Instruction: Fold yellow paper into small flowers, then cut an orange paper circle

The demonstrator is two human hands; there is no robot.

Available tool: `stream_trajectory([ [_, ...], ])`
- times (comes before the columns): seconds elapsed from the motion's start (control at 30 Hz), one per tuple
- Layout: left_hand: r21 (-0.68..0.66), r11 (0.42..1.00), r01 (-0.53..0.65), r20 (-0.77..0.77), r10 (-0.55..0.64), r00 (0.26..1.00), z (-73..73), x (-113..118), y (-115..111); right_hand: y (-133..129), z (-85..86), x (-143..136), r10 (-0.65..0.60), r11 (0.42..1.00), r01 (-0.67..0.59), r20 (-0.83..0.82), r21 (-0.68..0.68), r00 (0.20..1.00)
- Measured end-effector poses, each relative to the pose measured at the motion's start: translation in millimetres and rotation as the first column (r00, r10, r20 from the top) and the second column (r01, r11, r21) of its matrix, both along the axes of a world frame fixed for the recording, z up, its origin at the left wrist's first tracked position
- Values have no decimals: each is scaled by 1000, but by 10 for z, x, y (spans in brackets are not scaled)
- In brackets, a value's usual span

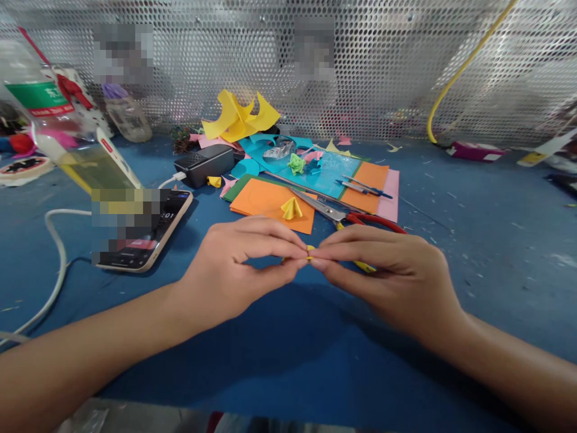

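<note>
Between the fingertips of both hands is a small piece of yellow paper (311,251), mostly hidden by the fingers. My left hand (252,258) pinches it from the left, my right hand (383,264) from the right, both above the blue table. Just beyond the fingers a folded yellow paper piece (291,208) stands on orange paper sheets (256,201). Scissors (331,211) with red and yellow handles lie behind my right hand, partly covered by it.
A phone (166,231) leans against a plastic bottle (72,138) at left, near a white cable (56,240). Behind the sheets lie a black charger (205,164), blue paper (265,153), yellow scraps (241,117) and pens (367,187). A perforated metal panel (374,72) closes off the back.
</note>
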State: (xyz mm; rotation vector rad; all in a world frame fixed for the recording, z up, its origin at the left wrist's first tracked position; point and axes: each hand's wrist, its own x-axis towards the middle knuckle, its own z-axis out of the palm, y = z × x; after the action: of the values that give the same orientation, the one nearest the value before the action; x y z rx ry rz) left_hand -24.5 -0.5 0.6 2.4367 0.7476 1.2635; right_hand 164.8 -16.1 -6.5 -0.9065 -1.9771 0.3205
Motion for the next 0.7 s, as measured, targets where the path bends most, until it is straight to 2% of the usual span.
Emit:
stream_trajectory([
  [0.33,-44,999,-4,19,5,1000,-4,37,-45,-4,-13,-29,39,999,-39,-31,-14,999],
  [0.57,-113,991,-76,159,93,983,-7,7,-43,53,-19,7,-23,999,21,-76,-32,997],
  [0.7,-134,989,-67,129,85,988,-1,13,-42,47,-24,-12,-14,999,12,-52,-40,999],
])
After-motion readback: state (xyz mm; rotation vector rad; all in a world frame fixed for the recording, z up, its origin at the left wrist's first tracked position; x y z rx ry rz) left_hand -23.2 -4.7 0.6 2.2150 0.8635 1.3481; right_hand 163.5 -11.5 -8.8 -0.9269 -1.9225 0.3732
